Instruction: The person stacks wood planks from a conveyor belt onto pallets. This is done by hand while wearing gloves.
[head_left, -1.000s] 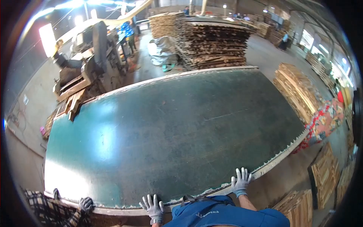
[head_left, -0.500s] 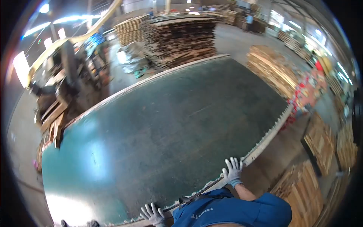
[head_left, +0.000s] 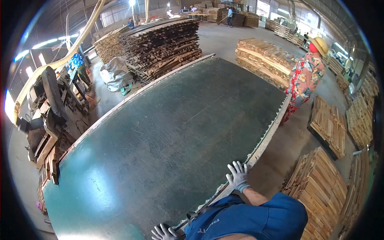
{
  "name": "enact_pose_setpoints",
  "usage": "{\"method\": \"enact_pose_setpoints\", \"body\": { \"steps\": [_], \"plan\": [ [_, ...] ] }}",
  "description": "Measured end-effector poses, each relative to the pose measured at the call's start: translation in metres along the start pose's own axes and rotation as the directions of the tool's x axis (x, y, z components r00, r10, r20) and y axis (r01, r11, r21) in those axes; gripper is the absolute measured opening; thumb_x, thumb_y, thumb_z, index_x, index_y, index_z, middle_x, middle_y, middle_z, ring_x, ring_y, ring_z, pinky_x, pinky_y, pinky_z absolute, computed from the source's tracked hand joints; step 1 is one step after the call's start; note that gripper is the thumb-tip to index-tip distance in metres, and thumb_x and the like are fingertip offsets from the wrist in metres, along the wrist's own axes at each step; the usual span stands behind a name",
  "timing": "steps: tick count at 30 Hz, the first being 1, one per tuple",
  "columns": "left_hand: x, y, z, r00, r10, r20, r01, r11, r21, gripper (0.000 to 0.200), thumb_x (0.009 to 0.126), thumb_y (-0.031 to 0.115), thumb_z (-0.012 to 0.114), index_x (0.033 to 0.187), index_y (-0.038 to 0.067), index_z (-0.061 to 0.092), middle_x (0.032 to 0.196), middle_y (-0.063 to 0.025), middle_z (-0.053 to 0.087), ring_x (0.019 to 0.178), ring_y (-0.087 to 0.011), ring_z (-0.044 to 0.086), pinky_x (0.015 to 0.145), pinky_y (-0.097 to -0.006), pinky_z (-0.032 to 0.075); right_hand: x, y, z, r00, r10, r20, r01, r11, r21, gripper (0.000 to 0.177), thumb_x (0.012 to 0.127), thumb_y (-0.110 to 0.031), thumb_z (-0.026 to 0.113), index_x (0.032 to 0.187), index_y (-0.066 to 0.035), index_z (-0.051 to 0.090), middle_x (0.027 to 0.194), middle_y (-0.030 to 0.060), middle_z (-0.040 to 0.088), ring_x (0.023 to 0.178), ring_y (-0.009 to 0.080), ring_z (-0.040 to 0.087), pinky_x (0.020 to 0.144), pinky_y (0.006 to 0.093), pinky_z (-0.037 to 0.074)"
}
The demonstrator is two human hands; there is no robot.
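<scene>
A large dark green tabletop (head_left: 168, 132) with a ragged pale edge spreads out in front of me. At its near edge my right hand (head_left: 239, 176), in a pale work glove with a grey cuff, lies flat with the fingers spread. Lower down, my left hand (head_left: 164, 233), gloved alike, rests on the same edge with its fingers apart; the bottom of the view cuts off part of it. Neither hand holds anything. The front of my blue shirt (head_left: 244, 218) is close against the edge between them.
A person in a flowered garment and straw hat (head_left: 306, 74) stands by the far right corner. Behind the table are stacked boards (head_left: 164, 46) and a whitish sack (head_left: 116, 74). Dark machinery (head_left: 50, 108) stands left. Wooden panels (head_left: 320, 192) lie at right.
My view has turned, so the table and the stacks shift left and the flowered person shows more fully. Both hands stay on the table edge. Two dark shapes at the bottom left have left the view.
</scene>
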State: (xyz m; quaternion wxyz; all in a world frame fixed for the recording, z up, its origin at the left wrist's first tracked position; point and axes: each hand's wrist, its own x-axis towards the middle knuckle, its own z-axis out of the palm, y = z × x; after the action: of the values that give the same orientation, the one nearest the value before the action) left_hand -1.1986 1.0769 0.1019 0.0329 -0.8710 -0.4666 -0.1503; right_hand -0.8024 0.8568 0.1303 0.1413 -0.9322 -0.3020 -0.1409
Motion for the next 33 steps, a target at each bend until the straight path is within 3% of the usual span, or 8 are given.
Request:
{"method": "enact_pose_setpoints", "body": {
  "steps": [4,7,14,26,29,33],
  "plan": [
    [0.003,-0.010,-0.007,1.000,0.012,0.028,-0.011,0.999,-0.039,0.053,0.088,0.047,0.046,0.132,0.019,0.046,0.141,-0.0159,0.036,0.130,-0.0445,0.028,0.098,-0.0632,0.024,-0.004,-0.009,-0.002,1.000,-0.012,0.001,0.012,1.000,-0.006,0.052,0.084,-0.045,0.047,0.126,-0.016,0.053,0.132,0.0157,0.046,0.127,0.0320,0.036,0.107,0.0528,0.015],
    [0.006,-0.009,-0.009,0.977,-0.144,0.159,0.151,0.988,-0.032,0.051,0.089,0.044,0.041,0.126,0.011,0.053,0.139,-0.0169,0.039,0.135,-0.0416,0.022,0.109,-0.0607,0.007,-0.008,-0.015,-0.001,1.000,-0.011,0.000,0.011,1.000,-0.006,0.051,0.084,-0.044,0.047,0.126,-0.016,0.053,0.133,0.0152,0.046,0.127,0.0316,0.035,0.107,0.0530,0.016],
    [0.006,-0.032,-0.002,0.986,0.040,-0.165,-0.035,0.999,0.031,0.047,0.087,0.047,0.046,0.125,0.019,0.052,0.133,-0.0131,0.045,0.124,-0.0414,0.036,0.094,-0.0624,0.029,-0.017,-0.032,0.002,1.000,0.010,0.028,-0.010,1.000,0.029,0.055,0.086,-0.048,0.046,0.132,-0.019,0.047,0.138,0.0130,0.042,0.131,0.0302,0.033,0.107,0.0549,0.013],
    [0.012,-0.073,0.001,0.964,0.159,-0.211,-0.145,0.986,0.078,0.044,0.087,0.047,0.046,0.121,0.020,0.054,0.125,-0.0109,0.051,0.115,-0.0407,0.045,0.091,-0.0607,0.032,-0.028,-0.062,0.004,0.999,-0.004,-0.043,0.004,1.000,0.009,0.052,0.083,-0.046,0.051,0.127,-0.018,0.053,0.133,0.0142,0.047,0.126,0.0323,0.038,0.105,0.0552,0.018],
    [0.009,-0.075,-0.006,0.997,0.052,-0.060,-0.049,0.997,0.061,0.047,0.088,0.049,0.044,0.125,0.022,0.053,0.130,-0.0091,0.049,0.119,-0.0408,0.043,0.093,-0.0600,0.031,-0.031,-0.068,0.004,0.999,-0.003,-0.040,0.004,1.000,0.015,0.052,0.083,-0.046,0.051,0.127,-0.018,0.052,0.133,0.0140,0.046,0.127,0.0324,0.038,0.105,0.0555,0.018],
    [-0.004,-0.096,0.016,0.997,-0.006,-0.077,0.011,0.998,0.057,0.051,0.090,0.052,0.041,0.133,0.026,0.047,0.140,-0.0076,0.043,0.129,-0.0389,0.035,0.101,-0.0596,0.024,-0.036,-0.080,0.002,0.999,0.000,-0.033,0.000,1.000,-0.001,0.052,0.083,-0.045,0.051,0.128,-0.018,0.052,0.134,0.0136,0.046,0.127,0.0323,0.037,0.106,0.0556,0.018]
  ]
}}
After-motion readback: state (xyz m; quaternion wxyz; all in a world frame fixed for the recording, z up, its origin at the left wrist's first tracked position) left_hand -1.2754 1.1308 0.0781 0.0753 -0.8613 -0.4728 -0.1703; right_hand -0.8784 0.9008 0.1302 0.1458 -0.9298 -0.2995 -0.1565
